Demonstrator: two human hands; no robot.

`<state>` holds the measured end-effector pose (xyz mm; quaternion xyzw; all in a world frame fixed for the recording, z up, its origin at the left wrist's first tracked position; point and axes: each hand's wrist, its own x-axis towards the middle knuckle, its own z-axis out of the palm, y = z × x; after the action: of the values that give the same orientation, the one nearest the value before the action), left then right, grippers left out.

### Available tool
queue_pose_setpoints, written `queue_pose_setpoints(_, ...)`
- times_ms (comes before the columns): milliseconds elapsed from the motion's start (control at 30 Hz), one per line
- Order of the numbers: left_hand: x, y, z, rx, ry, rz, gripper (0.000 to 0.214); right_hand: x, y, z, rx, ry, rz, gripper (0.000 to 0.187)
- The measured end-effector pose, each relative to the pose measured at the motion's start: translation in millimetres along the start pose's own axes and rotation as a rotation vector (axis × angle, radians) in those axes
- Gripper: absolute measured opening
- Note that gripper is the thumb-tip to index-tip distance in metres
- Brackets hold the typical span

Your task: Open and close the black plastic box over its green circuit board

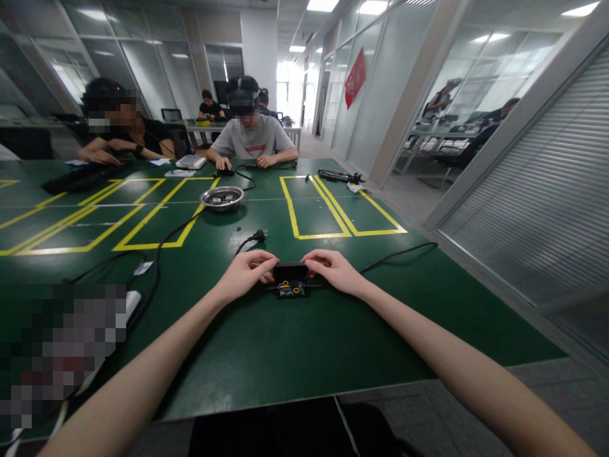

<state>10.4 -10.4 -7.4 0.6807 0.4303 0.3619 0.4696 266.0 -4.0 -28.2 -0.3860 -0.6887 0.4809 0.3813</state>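
My left hand (247, 273) and my right hand (334, 270) meet over a small black power adapter (290, 273) lying on the green table (295, 343). Fingers of both hands grip the black cover from either side. Just in front of the cover the adapter's opened base shows a circuit board (291, 291) with small coils. A black cable runs right from the adapter (394, 254), and another cable with a plug (258, 236) lies just beyond my left hand.
A round metal dish (221, 198) with small parts stands farther back. Yellow tape rectangles (328, 216) mark the table. Two people sit at the far side, one with a black device (80, 178) before them. A tool (335, 175) lies far right.
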Motion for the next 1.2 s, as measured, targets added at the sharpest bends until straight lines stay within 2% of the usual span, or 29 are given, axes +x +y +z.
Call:
queue_pose_setpoints(233,0,2,-0.6,0.011,-0.012,-0.006,0.046,-2,-5,0,-0.031,-0.006,-0.003,0.037)
queue_pose_setpoints(467,-1,3,-0.3,0.035,-0.02,-0.004,0.041,-6,-12,-3,-0.109,-0.065,-0.009,0.032)
queue_pose_setpoints(833,-2,0,1.8,0.044,-0.044,0.001,0.032,-11,-24,-6,-0.28,-0.168,-0.281,0.011)
queue_pose_setpoints(1200,-3,1,2.5,0.11,-0.12,0.016,0.028,-14,-29,-5,-0.346,-0.222,-0.32,0.008)
